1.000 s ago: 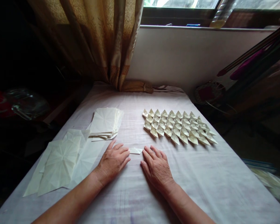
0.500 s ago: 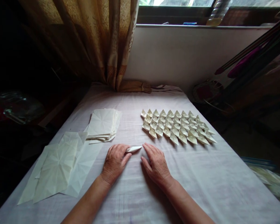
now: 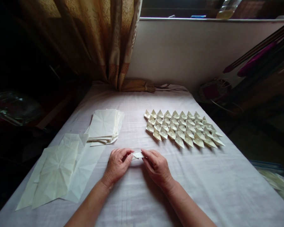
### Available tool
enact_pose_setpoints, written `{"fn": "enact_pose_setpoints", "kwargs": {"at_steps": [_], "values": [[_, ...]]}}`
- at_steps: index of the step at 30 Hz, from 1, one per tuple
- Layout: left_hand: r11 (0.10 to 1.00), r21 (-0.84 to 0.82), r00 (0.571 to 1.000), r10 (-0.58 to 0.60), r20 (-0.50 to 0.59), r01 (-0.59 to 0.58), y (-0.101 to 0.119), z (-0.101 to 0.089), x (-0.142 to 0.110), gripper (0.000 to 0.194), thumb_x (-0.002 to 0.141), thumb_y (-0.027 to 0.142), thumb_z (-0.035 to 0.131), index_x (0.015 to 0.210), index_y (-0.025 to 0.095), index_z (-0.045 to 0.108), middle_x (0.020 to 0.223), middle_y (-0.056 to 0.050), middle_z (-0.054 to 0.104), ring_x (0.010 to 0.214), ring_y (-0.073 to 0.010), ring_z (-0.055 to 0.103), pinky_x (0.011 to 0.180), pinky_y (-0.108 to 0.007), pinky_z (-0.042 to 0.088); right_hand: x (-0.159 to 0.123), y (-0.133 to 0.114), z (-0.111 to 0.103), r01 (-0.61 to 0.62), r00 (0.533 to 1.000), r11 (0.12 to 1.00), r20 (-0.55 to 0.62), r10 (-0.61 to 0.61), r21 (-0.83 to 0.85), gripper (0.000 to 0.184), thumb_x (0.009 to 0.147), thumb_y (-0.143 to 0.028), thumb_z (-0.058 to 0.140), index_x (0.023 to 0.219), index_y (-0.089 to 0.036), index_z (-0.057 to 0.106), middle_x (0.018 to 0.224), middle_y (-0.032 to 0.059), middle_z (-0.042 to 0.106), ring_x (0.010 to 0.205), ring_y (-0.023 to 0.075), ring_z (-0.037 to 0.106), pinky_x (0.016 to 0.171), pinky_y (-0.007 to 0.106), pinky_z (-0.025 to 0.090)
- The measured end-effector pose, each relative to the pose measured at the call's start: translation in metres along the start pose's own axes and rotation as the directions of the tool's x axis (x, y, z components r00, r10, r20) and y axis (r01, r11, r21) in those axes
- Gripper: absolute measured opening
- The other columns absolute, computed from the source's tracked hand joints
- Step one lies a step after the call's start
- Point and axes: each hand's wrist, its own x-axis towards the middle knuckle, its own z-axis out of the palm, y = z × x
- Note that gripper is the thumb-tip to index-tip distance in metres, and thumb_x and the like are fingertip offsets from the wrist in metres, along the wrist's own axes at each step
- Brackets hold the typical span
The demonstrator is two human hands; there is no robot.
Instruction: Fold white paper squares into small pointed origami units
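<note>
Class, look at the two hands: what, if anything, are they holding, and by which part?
A small folded paper, held by its two ends: the left hand pinches its left end, the right hand its right.

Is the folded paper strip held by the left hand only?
No, the left hand and the right hand each hold one end of the folded paper strip.

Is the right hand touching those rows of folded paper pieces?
Apart: the head view shows cloth between the right hand and the folded paper pieces.
</note>
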Motion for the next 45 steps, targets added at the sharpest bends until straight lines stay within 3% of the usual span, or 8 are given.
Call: {"fn": "enact_pose_setpoints", "kwargs": {"at_steps": [5,12,18,24,28,32,39,45], "values": [[0.996,0.036,0.995,0.081,0.064,-0.084,0.007,-0.002,-0.005,0.029,0.091,0.045,0.054,0.101,0.023,0.07,0.089,-0.004,0.073,0.083,-0.0209,0.065,0.087,-0.04,0.046,0.003,-0.005,0.001,-0.086,0.996,0.995,-0.029,0.087,0.044,0.026,0.091,-0.019,0.049,0.107,-0.022,0.07,0.083,0.0051,0.072,0.075,0.0169,0.067,0.07,0.025,0.053],[0.995,0.096,0.999,0.039,-0.008,-0.038,0.011,0.002,-0.009,0.025,0.093,0.033,0.049,0.089,0.022,0.071,0.081,-0.004,0.074,0.077,-0.0208,0.065,0.081,-0.038,0.045,0.005,-0.017,-0.006,-0.255,0.967,0.963,0.034,0.253,0.086,0.022,0.088,-0.027,0.053,0.078,-0.022,0.072,0.071,0.0025,0.072,0.064,0.0153,0.066,0.062,0.023,0.047],[0.991,0.119,0.998,0.056,0.042,-0.061,0.016,0.003,-0.01,0.024,0.09,0.028,0.049,0.091,0.023,0.072,0.082,-0.004,0.075,0.077,-0.0211,0.065,0.081,-0.039,0.045,0.009,-0.021,-0.006,-0.359,0.932,0.933,0.039,0.36,-0.018,0.026,0.084,-0.028,0.052,0.062,-0.022,0.066,0.06,0.0008,0.067,0.054,0.0137,0.06,0.056,0.024,0.039],[0.996,0.092,0.994,0.005,0.105,-0.015,0.016,0.003,-0.009,0.025,0.084,0.022,0.048,0.091,0.023,0.072,0.082,-0.003,0.074,0.078,-0.0212,0.065,0.082,-0.038,0.045,0.011,-0.024,-0.007,-0.351,0.934,0.936,0.063,0.352,-0.024,0.024,0.086,-0.028,0.053,0.065,-0.022,0.063,0.061,-0.0004,0.065,0.054,0.0128,0.057,0.055,0.023,0.039],[0.992,0.103,0.99,-0.078,0.12,0.065,0.018,0.003,-0.005,0.025,0.083,0.019,0.047,0.087,0.023,0.072,0.082,-0.002,0.075,0.079,-0.0206,0.066,0.084,-0.037,0.044,0.008,-0.024,-0.012,-0.119,0.993,0.989,0.018,0.118,0.088,0.016,0.084,-0.025,0.057,0.098,-0.02,0.063,0.093,0.0061,0.068,0.079,0.017,0.064,0.073,0.026,0.05],[0.988,0.124,0.986,-0.102,0.129,0.086,0.019,0.003,-0.003,0.024,0.085,0.021,0.047,0.08,0.022,0.07,0.078,-0.002,0.074,0.077,-0.0209,0.066,0.083,-0.036,0.044,0.007,-0.022,-0.016,0.024,0.995,0.992,0.093,-0.036,0.127,0.019,0.084,-0.022,0.059,0.103,-0.022,0.062,0.106,0.0081,0.065,0.095,0.0193,0.063,0.082,0.029,0.052],[0.996,0.075,0.986,-0.065,0.154,0.054,0.014,0.0,-0.006,0.028,0.089,0.028,0.045,0.087,0.021,0.072,0.08,-0.003,0.073,0.078,-0.0208,0.064,0.084,-0.037,0.042,0.009,-0.03,-0.012,-0.185,0.975,0.975,0.146,0.166,0.125,0.006,0.083,-0.023,0.058,0.086,-0.021,0.064,0.087,0.0036,0.067,0.077,0.016,0.063,0.072,0.025,0.049],[0.999,0.036,0.981,-0.03,0.19,0.024,0.014,-0.003,-0.008,0.022,0.086,0.027,0.049,0.09,0.022,0.071,0.08,-0.002,0.072,0.079,-0.0197,0.063,0.086,-0.036,0.041,0.011,-0.032,-0.007,-0.303,0.95,0.948,0.114,0.292,0.098,0.015,0.086,-0.029,0.058,0.074,-0.02,0.062,0.073,0.0008,0.065,0.063,0.0127,0.058,0.063,0.023,0.043]]}}
